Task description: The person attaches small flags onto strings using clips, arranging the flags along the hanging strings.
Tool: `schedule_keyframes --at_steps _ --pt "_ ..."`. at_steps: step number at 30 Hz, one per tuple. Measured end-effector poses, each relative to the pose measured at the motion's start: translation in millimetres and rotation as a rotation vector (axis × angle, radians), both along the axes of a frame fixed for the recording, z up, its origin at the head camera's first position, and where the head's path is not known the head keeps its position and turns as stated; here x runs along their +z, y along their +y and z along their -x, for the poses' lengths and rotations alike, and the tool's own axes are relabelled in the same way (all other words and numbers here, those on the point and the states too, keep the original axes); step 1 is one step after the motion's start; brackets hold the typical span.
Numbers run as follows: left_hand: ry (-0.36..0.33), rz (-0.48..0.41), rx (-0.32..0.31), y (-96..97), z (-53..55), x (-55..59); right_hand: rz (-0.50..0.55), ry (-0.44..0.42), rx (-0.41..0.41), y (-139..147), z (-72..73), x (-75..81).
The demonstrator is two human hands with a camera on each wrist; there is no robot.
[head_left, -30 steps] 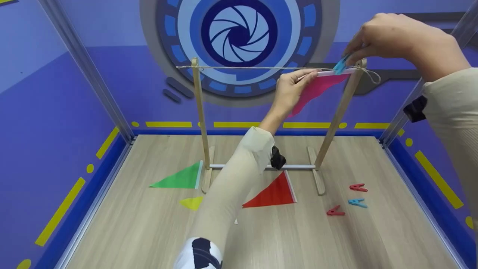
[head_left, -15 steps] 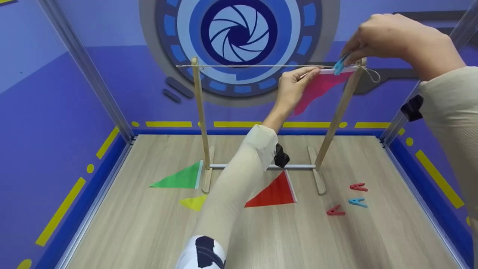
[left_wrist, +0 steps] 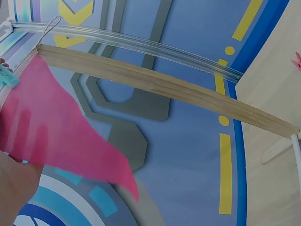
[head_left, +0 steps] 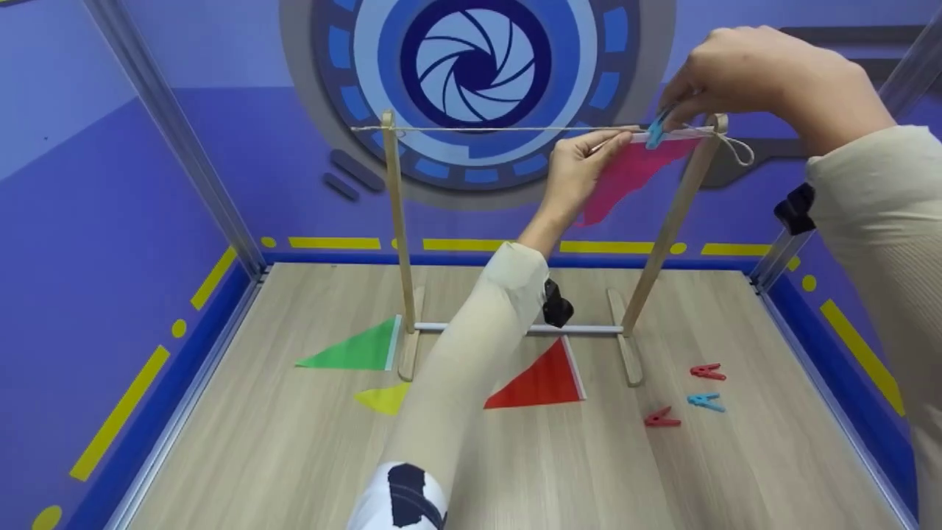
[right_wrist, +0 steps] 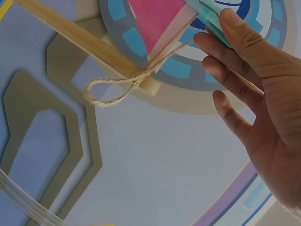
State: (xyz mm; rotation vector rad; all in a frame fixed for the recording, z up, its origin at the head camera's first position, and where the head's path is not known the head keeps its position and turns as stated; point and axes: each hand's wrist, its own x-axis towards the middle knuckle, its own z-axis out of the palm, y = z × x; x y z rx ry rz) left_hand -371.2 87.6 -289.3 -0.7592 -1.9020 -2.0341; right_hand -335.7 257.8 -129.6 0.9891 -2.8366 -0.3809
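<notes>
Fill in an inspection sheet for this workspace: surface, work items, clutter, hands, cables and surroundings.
Surface: wood-grain table.
Work items: pink flag along the string of the stand, near its right post; held clip at the flag's top edge. On the table: green flag, red flag, yellow flag partly hidden by the left sleeve, far red clip, loose blue clip, near red clip.
Clutter: nothing seen.
Hands: left hand holds the pink flag's edge; right hand pinches the held clip.
Cables: nothing seen.
Surroundings: printed blue walls, metal corner posts.
</notes>
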Motion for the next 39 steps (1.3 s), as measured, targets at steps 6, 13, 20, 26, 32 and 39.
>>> schedule_keyframes --at_steps 6,13,20,26,32,39 --pt "-0.013 -0.041 -0.036 1.9 1.1 -1.3 -0.009 -0.026 0.008 -9 0.8 -0.7" --pt "-0.044 -0.060 -0.071 4.2 0.5 0.7 -0.026 -0.026 0.025 -12 0.2 -0.6" --pt "-0.061 -0.066 -0.077 1.7 1.9 3.3 -0.035 -0.056 -0.006 -16 1.1 1.7" --pt "-0.054 -0.067 -0.084 -1.3 2.8 0.4 -0.025 -0.094 -0.022 -17 2.7 -1.4" --pt "-0.035 -0.048 -0.069 -5.0 3.7 -2.7 0.007 -0.103 -0.043 -15 3.6 -6.1" --pt "-0.034 -0.049 -0.075 -6.8 1.3 -1.7 0.098 -0.030 -0.003 -8 -0.7 -11.5"
